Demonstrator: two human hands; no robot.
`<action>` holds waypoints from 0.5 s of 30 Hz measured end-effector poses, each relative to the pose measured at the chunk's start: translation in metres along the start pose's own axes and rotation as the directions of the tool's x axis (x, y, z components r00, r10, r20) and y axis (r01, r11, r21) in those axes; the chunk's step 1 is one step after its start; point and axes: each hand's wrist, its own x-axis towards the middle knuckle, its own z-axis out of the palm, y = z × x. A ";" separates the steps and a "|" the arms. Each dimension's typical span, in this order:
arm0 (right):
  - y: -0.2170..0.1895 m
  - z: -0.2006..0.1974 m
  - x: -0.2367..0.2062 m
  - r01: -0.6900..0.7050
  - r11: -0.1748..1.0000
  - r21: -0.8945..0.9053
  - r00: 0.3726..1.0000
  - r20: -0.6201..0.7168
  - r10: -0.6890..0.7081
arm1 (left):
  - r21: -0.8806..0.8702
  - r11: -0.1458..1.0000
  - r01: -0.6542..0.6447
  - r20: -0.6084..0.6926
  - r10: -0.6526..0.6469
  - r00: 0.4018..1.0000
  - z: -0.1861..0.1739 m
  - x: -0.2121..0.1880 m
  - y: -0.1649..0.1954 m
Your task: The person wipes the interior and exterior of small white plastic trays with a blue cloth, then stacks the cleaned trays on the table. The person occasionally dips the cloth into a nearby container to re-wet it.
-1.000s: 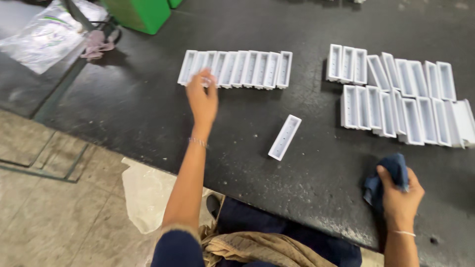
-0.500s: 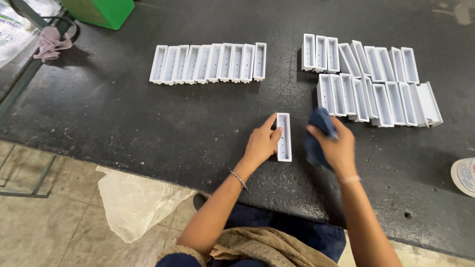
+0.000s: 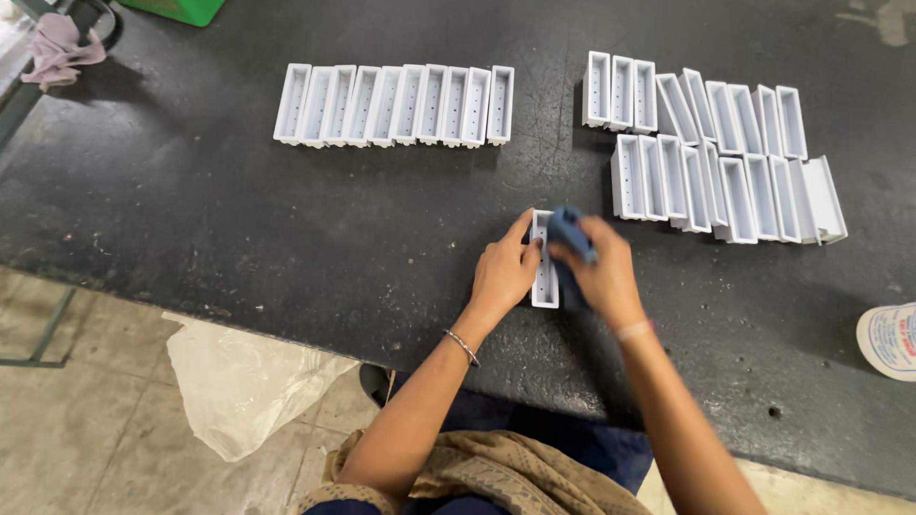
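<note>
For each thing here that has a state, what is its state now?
White tray: flat on table, open side up, held by left hand.
Blue cloth: bunched, gripped by right hand, over the tray.
Left row of trays: neat, side by side.
Right trays: two rows, some leaning.

Round white container [image 3: 889, 340] at the right frame edge on the dark table [image 3: 239, 219], cut off by the frame, its top bearing a label with reddish print and a thin blue ring near the rim; whitish plastic bag [image 3: 243, 386] crumpled on the floor below the table's near edge, left of the person; no signs or screens visible
</note>
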 end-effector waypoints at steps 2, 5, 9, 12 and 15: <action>-0.012 -0.007 -0.038 -0.039 0.999 -0.006 0.999 0.007 0.039 | 0.005 0.998 -0.057 -0.042 0.057 0.998 0.000 -0.001 0.001; -0.023 -0.009 -0.060 -0.106 0.993 -0.042 0.994 0.030 0.108 | 0.049 0.999 -0.014 -0.026 0.015 1.000 0.000 0.000 0.000; -0.014 0.001 -0.027 -0.177 0.984 0.002 0.984 -0.018 0.177 | 0.069 0.998 -0.015 0.003 0.014 1.000 0.000 0.002 -0.002; 0.002 0.008 0.019 -0.022 0.999 0.035 0.996 -0.086 0.025 | 0.039 0.999 -0.021 0.009 0.021 1.000 -0.002 0.002 -0.002; 0.010 0.012 0.043 -0.124 0.992 0.005 0.989 -0.075 0.124 | 0.030 0.999 -0.031 -0.006 0.032 0.999 -0.005 0.003 0.000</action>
